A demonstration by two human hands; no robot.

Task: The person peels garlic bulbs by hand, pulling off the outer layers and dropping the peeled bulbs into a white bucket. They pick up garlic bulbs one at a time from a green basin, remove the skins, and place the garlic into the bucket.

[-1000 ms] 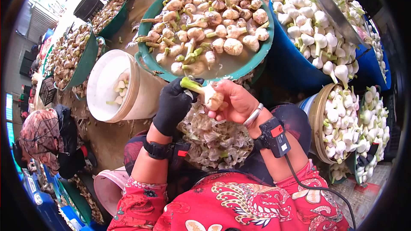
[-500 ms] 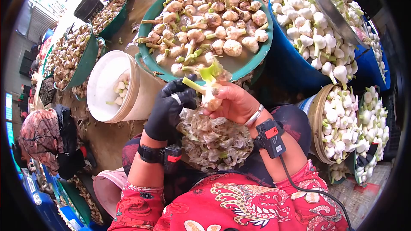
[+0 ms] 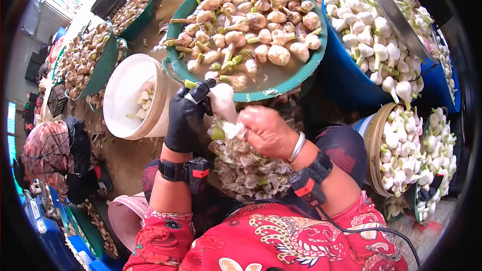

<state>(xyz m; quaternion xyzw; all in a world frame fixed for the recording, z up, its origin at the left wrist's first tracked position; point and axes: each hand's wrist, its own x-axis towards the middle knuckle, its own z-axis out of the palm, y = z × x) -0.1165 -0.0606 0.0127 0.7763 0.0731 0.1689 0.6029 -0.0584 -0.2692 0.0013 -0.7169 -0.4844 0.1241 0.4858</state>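
My left hand (image 3: 185, 118), in a black glove, grips a garlic bulb (image 3: 222, 101) by its green stem. The bulb is white and smooth, and points toward my right hand. My bare right hand (image 3: 269, 131) is closed on a strip of pale garlic skin (image 3: 233, 131), just below and right of the bulb. Beneath both hands, a heap of papery peelings (image 3: 256, 175) lies between my knees. In front, a green tub (image 3: 297, 80) holds brownish, unpeeled garlic bulbs in murky water.
A white bucket (image 3: 159, 103) with a few peeled bulbs lies tilted at the left. Blue tubs (image 3: 346, 78) and a bucket (image 3: 375, 158) of white garlic stand at the right. Green basins (image 3: 98, 73) of garlic are farther left, near a person in a patterned head covering (image 3: 47, 153).
The bulb's outer skin has come off, leaving it white. My right hand has moved off the bulb, down and right, with skin in its fingers. My left hand has shifted slightly left.
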